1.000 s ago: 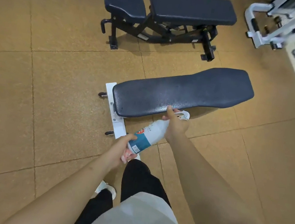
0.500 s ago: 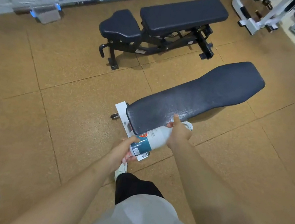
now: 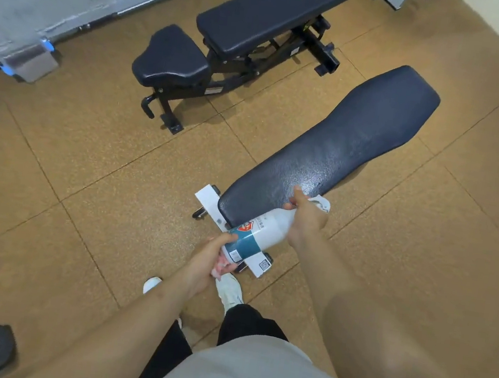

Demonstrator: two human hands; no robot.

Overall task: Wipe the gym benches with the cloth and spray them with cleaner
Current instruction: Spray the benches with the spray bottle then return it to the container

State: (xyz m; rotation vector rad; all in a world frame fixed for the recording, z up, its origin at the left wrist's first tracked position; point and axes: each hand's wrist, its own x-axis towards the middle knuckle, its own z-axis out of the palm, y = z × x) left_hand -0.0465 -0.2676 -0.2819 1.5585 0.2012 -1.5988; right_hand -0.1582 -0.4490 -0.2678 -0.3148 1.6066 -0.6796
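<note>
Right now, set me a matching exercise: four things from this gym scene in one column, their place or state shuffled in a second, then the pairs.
Things
1. spray bottle
2. flat bench
3. adjustable bench
4. barbell

Places or states
A. lying along the foot of the wall
B. held at its base by the left hand and at its nozzle end by the right hand
C. black frame, separate seat pad, nearer the wall
D. long pad with a wet-looking sheen, white base

Pairs: 1-B, 2-D, 3-C, 4-A
</note>
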